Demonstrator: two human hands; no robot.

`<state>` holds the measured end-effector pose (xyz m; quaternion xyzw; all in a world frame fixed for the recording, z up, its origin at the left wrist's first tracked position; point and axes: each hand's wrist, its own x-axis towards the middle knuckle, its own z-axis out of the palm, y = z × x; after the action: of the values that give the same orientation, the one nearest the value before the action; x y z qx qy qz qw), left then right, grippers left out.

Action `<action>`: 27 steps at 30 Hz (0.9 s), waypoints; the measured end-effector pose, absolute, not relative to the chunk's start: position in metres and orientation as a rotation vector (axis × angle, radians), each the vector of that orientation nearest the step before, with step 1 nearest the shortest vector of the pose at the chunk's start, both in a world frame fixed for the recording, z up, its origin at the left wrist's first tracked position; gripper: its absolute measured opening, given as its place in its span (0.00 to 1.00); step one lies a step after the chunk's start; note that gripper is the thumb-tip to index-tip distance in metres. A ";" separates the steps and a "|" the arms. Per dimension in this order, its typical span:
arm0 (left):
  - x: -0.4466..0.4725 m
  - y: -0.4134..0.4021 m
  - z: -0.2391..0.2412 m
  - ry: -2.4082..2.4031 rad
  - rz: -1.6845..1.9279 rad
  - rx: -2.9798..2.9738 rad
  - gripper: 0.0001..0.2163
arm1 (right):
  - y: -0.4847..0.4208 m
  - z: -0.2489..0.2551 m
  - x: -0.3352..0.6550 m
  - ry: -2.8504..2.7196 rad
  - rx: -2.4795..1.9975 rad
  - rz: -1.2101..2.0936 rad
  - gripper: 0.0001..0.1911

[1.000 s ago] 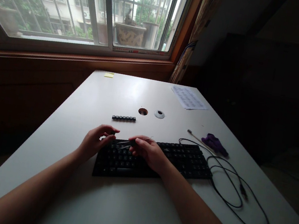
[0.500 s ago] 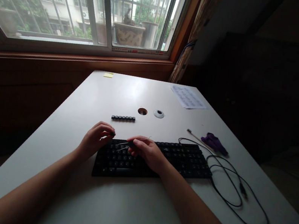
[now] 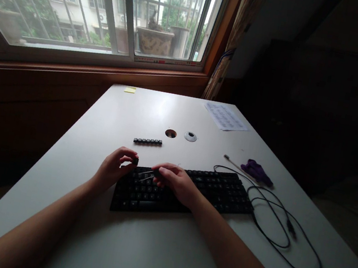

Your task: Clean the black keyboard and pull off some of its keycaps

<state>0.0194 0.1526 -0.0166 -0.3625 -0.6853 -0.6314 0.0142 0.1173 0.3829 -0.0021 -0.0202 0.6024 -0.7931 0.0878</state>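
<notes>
A black keyboard (image 3: 217, 191) lies on the white table, its left part beneath my hands. My left hand (image 3: 115, 164), over the keyboard's upper left corner, pinches a small black keycap (image 3: 135, 161) between thumb and fingers. In my right hand (image 3: 174, 179), above the keyboard's middle, is a keycap puller (image 3: 146, 175) with two thin wire prongs pointing left over the keys. Its dark handle is mostly hidden in my fingers. Beyond my left hand, several loose black keycaps (image 3: 148, 141) stand in a row on the table.
The keyboard's black cable (image 3: 283, 247) loops on the right. Near it lie a purple cloth (image 3: 257, 171) and a thin brush (image 3: 238, 166). A round cable hole (image 3: 171, 133), its white cover (image 3: 190, 136), printed paper (image 3: 226, 117) and yellow sticky notes (image 3: 130, 90) are farther back.
The keycap in my left hand has turned a little and shows more of itself at the fingertips. My right hand and the puller have hardly moved.
</notes>
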 end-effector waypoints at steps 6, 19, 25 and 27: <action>0.020 0.153 -0.015 -2.144 -1.977 -1.119 0.08 | 0.383 -0.004 0.117 1.801 -0.071 -2.356 0.16; 0.022 0.153 -0.012 -2.144 -1.985 -1.099 0.08 | 0.384 -0.002 0.118 1.810 -0.061 -2.349 0.15; 0.021 0.152 -0.014 -2.147 -2.022 -1.100 0.10 | 0.383 -0.002 0.118 1.832 -0.072 -2.339 0.15; 0.021 0.152 -0.015 -2.160 -2.012 -1.102 0.10 | 0.383 -0.002 0.118 1.829 -0.072 -2.339 0.15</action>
<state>0.0208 0.1519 -0.0150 -0.3497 -0.6855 -0.6386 -0.0047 0.1181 0.3832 -0.0019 -0.0241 0.6136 -0.7846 0.0857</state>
